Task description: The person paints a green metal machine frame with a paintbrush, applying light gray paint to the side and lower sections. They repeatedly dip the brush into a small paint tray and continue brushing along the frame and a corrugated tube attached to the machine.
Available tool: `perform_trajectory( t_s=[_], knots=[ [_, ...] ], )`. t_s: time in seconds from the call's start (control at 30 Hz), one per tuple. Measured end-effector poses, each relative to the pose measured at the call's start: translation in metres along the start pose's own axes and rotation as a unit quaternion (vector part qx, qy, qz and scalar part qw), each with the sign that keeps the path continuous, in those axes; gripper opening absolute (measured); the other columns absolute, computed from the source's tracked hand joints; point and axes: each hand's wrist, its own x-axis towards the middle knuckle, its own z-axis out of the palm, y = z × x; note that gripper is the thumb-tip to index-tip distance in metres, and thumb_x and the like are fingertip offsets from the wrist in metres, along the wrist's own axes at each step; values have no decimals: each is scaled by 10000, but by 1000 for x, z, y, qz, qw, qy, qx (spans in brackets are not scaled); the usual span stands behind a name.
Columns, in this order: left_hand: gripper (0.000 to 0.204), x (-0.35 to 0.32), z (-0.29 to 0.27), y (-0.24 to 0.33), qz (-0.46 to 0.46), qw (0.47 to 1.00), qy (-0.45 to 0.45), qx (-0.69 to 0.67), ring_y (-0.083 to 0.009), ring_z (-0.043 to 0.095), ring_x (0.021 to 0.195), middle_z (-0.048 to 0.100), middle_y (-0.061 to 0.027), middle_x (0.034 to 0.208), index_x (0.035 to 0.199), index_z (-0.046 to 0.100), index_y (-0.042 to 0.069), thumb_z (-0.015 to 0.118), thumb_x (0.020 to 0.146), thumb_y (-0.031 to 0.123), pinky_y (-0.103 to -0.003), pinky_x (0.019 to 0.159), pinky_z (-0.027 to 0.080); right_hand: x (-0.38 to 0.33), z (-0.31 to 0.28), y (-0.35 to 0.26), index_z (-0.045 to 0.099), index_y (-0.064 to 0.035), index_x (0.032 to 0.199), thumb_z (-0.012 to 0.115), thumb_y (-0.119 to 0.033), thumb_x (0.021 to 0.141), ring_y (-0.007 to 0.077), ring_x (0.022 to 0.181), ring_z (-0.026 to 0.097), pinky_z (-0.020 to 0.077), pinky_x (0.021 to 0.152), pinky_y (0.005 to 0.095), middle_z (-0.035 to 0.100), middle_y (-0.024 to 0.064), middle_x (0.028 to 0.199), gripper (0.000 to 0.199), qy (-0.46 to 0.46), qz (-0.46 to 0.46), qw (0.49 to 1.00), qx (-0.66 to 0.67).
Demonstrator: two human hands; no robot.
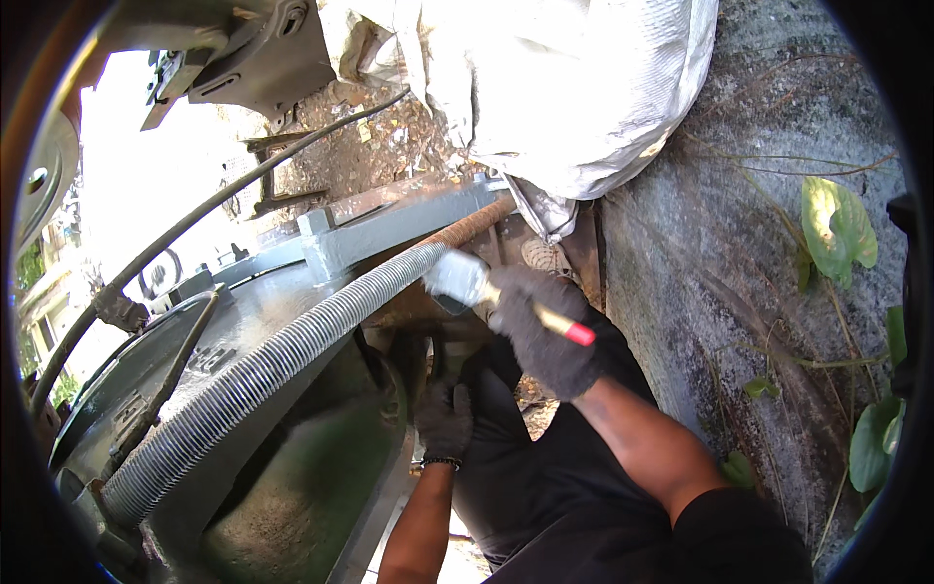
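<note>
A paintbrush (552, 319) with a pale wooden handle and a red tip is gripped in my right hand (540, 336), which wears a dark glove. Its grey-wet bristle end is at the side of a long ribbed rod (292, 355). Most of that rod is grey, while its far end is rusty brown. My left hand (444, 420), gloved too, is lower down beside the green-grey machine body (292, 506). Its fingers look curled, but shadow hides whatever they hold.
A grey metal bar (389, 226) runs across the machine's far side. A dark cable (209, 219) arches over it at left. Ahead hangs a large white sack (593, 97). A weathered wall (681, 292) with vines and leaves (837, 232) stands close on the right.
</note>
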Motion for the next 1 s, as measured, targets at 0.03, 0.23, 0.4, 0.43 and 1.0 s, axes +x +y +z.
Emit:
perform_trajectory(
  t_s=[0.03,0.23,0.4,0.43,1.0],
  knots=[
    [257,0,1,-2,8,1000,0,6,-437,675,950,697,-216,973,1042,718,43,677,969,286,-517,846,523,8,-6,-9,670,-4,1232,591,-127,1058,118,818,666,567,727,277,690,74,1062,227,11,-5,1000,-27],
    [252,-2,3,-6,-4,1000,4,-2,-439,664,956,687,-215,968,1044,711,43,667,975,281,-525,857,511,11,12,-5,733,-21,1107,600,-97,1064,73,702,602,511,643,247,650,-7,840,159,71,-11,996,44],
    [245,0,4,-5,15,1000,19,-18,-435,667,934,685,-213,956,1020,703,41,681,970,279,-524,838,513,-11,9,-5,709,-17,1104,589,-168,1063,81,703,604,514,633,259,651,12,843,198,17,-11,996,-83],
    [243,-1,4,-5,6,999,18,-30,-434,669,927,686,-212,954,1015,703,41,685,967,279,-523,833,515,-7,-1,-14,691,-15,1144,589,-193,1067,89,732,627,531,649,265,669,40,877,219,3,0,995,-102],
    [303,-3,2,-6,-26,999,-41,0,-428,678,1080,719,-232,1147,1178,740,47,626,1009,271,-491,957,524,123,-3,-99,648,-67,1026,607,-170,1009,92,758,644,552,747,291,635,35,763,112,-179,-196,879,-396]
  ],
)
